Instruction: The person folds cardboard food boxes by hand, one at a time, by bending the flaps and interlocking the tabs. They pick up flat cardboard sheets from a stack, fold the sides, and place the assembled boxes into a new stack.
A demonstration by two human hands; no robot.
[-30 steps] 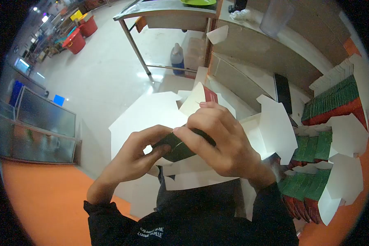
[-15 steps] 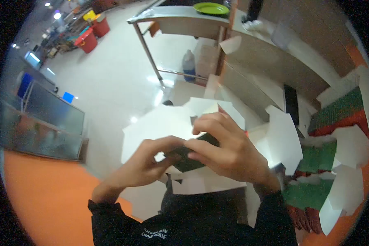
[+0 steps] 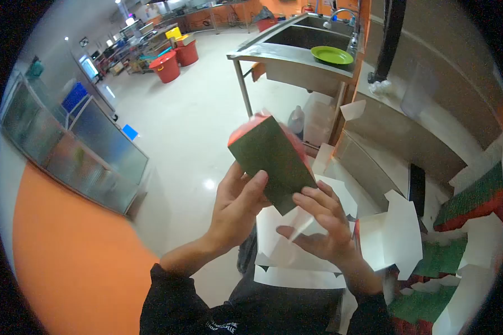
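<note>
A carton [image 3: 274,159] with a dark green face and red edges is held up in front of me, tilted. My left hand [image 3: 235,206] grips it from below, the thumb lying on the green face. At its lower right corner is my right hand [image 3: 327,223], slightly blurred, with the fingertips against the corner and the thumb spread away from it. Below the hands lies a white unfolded carton sheet [image 3: 285,245]. Right of my right hand stands an opened white carton [image 3: 377,240] with its flaps out.
Several stacks of green and red cartons [image 3: 444,254] stand at the right. Ahead is a steel sink [image 3: 313,36] with a green plate [image 3: 332,54] on its edge. Red tubs [image 3: 166,68] stand farther off. A glass-panelled frame [image 3: 75,148] and an orange surface [image 3: 72,240] are at the left.
The green carton has risen from low over the white sheets, its green face now toward me. My right hand's thumb has spread away from it. The view has tilted upward, showing more of the sink.
</note>
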